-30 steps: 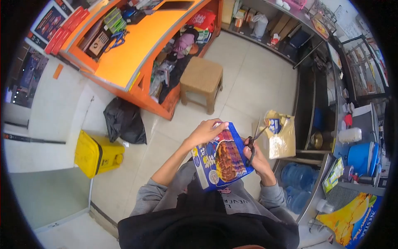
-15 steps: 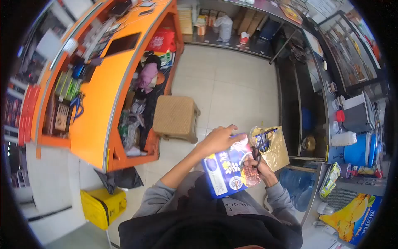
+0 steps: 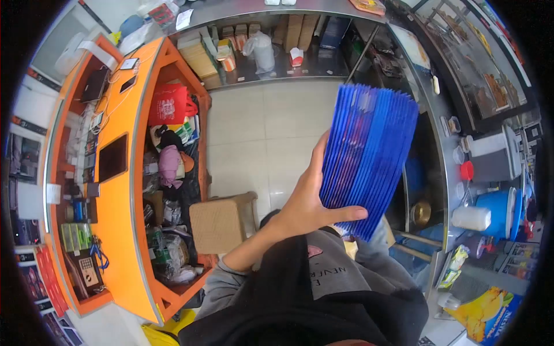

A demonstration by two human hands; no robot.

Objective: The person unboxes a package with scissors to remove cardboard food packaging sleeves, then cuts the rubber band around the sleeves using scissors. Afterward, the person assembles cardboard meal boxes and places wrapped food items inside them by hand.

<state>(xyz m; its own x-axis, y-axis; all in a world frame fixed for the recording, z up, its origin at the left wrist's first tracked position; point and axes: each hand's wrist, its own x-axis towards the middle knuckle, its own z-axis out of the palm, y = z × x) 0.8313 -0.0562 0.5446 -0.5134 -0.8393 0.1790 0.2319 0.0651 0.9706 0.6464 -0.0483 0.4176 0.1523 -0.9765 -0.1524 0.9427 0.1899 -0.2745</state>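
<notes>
My left hand [image 3: 317, 199] grips a thick stack of thin blue packets [image 3: 369, 158] from its left side, with the thumb across the lower edge. The stack is raised in front of me and turned so its many layered edges show. My right sleeve [image 3: 375, 248] reaches up behind the stack, and my right hand is hidden there. Below the stack, a bit of something gold-coloured [image 3: 351, 249] shows near my lap.
A woven-pattern stool [image 3: 219, 225] stands left of me, beside the orange counter [image 3: 124, 202] with bags on its lower shelf. On the right runs a metal counter [image 3: 447, 155] with tubs and a blue bucket [image 3: 496, 216]. A low shelf [image 3: 277, 72] with boxes lies ahead.
The blue stack has risen and moved right, turning from its printed face to its edges. My left hand now holds its side, and my right hand has gone out of sight. The view has shifted.
</notes>
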